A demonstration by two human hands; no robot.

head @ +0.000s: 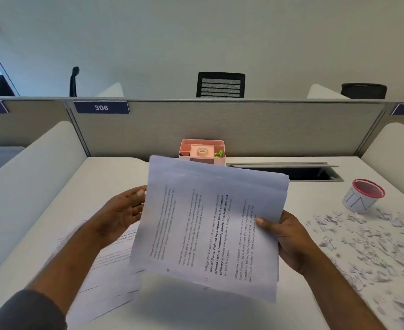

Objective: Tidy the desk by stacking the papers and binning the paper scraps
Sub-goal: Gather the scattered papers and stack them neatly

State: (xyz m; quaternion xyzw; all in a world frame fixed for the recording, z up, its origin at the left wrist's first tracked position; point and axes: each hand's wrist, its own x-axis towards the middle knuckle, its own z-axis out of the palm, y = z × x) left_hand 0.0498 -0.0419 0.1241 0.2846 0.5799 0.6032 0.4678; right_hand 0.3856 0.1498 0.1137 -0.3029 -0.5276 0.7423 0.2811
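The right hand [289, 236] grips a sheaf of printed papers [210, 225] at its right edge, thumb on the top page and fingers curled behind, and holds it tilted up off the bench [315, 313]. The left hand [124, 213] is open, fingers straight, flat against the sheaf's left edge as if to square it. Several sheet edges show staggered along the far side, so the sheaf is not yet even.

Under and to the left of the left forearm, more loose sheets [108, 260] lie fanned on the bench, partly hidden by the arm and the held sheaf. To the right, paper scraps [372, 246] are strewn widely over the bench surface, and the small red-rimmed bin [363, 197] stands just beyond them, tilted, near the far right.

The step in hand looks like the stacking of the papers; the binning seems not begun, since the scraps lie all about. The next move likely calls for tapping the sheaf even between both hands, then gathering the fanned sheets beneath into it without creasing them. The scraps are small and many, so sweeping them together toward the bin would probably serve better than picking singly.
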